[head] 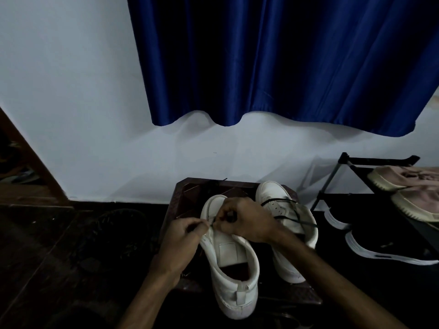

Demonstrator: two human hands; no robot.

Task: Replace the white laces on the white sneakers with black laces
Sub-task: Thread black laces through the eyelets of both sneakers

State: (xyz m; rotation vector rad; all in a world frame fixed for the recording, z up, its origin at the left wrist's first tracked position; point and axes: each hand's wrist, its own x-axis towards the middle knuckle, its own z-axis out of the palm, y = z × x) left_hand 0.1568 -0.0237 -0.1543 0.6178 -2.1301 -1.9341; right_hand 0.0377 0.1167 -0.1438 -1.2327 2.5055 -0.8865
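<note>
Two white sneakers stand on a dark stool [185, 193], toes toward the wall. Over the lacing area of the left sneaker [234, 264] both my hands meet. My left hand [184, 241] pinches the end of a thin black lace [212, 224] at the shoe's left edge. My right hand [247, 220] is curled over the eyelets and pinches the same lace just to the right. The right sneaker [280, 205] carries another black lace [294, 219], crossed over its front and trailing to the right. Under my hands the eyelets of the left shoe are hidden.
A blue curtain [285, 62] hangs on the pale wall behind. A black shoe rack [344, 167] at right holds pinkish shoes [408, 184], with black white-soled shoes [389, 250] below. The floor around is dark. A wooden frame [31, 167] stands at far left.
</note>
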